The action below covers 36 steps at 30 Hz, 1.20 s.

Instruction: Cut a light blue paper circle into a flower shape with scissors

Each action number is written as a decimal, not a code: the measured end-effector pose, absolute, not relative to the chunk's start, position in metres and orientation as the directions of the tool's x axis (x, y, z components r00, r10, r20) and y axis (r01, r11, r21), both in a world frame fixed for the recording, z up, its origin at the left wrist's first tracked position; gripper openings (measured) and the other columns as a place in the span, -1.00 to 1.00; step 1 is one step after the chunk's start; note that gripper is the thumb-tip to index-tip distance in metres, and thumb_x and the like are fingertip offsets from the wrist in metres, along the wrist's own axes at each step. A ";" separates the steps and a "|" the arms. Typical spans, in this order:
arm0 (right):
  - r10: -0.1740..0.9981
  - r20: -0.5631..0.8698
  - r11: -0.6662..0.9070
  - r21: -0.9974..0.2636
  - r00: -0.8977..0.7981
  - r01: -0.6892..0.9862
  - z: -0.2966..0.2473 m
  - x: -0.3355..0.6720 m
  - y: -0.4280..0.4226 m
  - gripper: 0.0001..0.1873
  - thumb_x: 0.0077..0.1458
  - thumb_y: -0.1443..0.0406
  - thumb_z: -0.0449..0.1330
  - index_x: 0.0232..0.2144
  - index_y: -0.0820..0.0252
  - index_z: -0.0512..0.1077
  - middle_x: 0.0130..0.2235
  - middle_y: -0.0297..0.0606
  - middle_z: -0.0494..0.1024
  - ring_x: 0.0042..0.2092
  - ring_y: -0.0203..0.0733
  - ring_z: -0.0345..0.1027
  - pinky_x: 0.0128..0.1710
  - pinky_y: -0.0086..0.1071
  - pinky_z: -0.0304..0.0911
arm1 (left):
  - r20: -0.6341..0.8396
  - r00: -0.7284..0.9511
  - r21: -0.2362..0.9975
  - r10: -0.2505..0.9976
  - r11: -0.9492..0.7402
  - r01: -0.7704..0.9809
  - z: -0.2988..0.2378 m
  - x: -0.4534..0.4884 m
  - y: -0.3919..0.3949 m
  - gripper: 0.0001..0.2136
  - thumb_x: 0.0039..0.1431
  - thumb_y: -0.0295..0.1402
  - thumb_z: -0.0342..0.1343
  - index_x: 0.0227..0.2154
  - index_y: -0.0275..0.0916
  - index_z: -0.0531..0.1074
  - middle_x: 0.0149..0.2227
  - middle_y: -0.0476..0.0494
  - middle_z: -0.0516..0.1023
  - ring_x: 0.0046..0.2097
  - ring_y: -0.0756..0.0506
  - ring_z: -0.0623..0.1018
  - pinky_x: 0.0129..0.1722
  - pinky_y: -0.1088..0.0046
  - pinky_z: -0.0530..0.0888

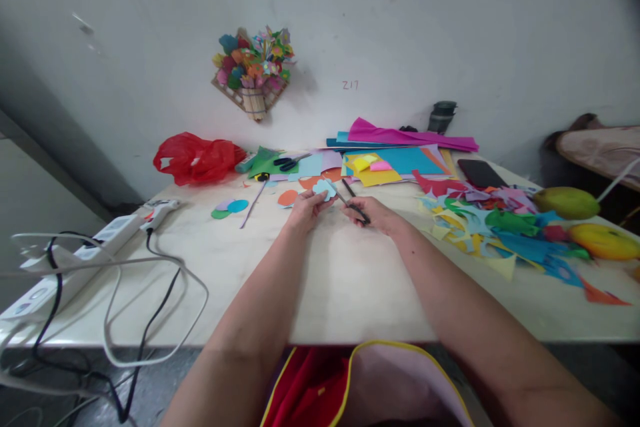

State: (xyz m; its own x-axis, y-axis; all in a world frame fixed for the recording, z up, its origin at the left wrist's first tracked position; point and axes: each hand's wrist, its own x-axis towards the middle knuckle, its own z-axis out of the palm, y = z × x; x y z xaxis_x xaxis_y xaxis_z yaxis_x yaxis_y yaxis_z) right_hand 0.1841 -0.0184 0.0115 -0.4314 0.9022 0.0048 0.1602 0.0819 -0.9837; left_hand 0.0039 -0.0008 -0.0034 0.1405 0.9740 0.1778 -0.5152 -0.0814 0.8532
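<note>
My left hand pinches a small light-blue paper cut-out just above the white table. My right hand grips black-handled scissors, whose open blades reach the edge of the blue piece. Both hands are close together near the table's middle, toward the far side. An orange paper disc lies just left of my left hand.
Coloured paper sheets, a second pair of scissors and a phone lie behind. Paper scraps and mangoes fill the right. A red plastic bag, paper circles, power strips and cables sit left.
</note>
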 end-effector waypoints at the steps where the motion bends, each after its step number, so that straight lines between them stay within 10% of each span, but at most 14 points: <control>1: 0.901 0.008 0.087 -0.983 -0.433 0.162 0.011 0.184 -0.018 -0.78 -0.12 0.20 0.22 -0.47 0.27 0.37 -0.65 -0.40 0.28 -0.64 -0.44 0.08 -0.68 -0.52 -0.02 | 0.178 0.140 0.853 0.974 -0.081 -0.516 -0.004 0.004 -0.001 -0.85 -0.07 -0.52 0.17 -0.36 -0.40 0.48 -0.28 -0.21 0.55 -0.25 -0.11 0.55 -0.15 0.37 0.48; 36: 0.911 0.012 0.042 -0.997 -0.412 0.064 0.009 0.183 -0.014 -0.70 -0.27 0.21 0.27 -0.44 0.30 0.41 -0.67 -0.41 0.28 -0.65 -0.41 0.09 -0.70 -0.50 -0.02 | 0.142 0.130 0.848 0.981 -0.053 -0.527 0.002 0.005 -0.005 -0.84 -0.08 -0.52 0.15 -0.35 -0.39 0.47 -0.26 -0.22 0.54 -0.21 -0.13 0.54 -0.09 0.33 0.45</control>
State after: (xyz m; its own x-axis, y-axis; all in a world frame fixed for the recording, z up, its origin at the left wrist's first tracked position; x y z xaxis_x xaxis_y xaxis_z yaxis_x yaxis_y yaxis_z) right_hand 0.1826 -0.0143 0.0094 -0.4117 0.9113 0.0117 0.0641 0.0418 -0.9971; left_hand 0.0051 -0.0050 0.0021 0.1304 0.9812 0.1419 -0.5275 -0.0525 0.8479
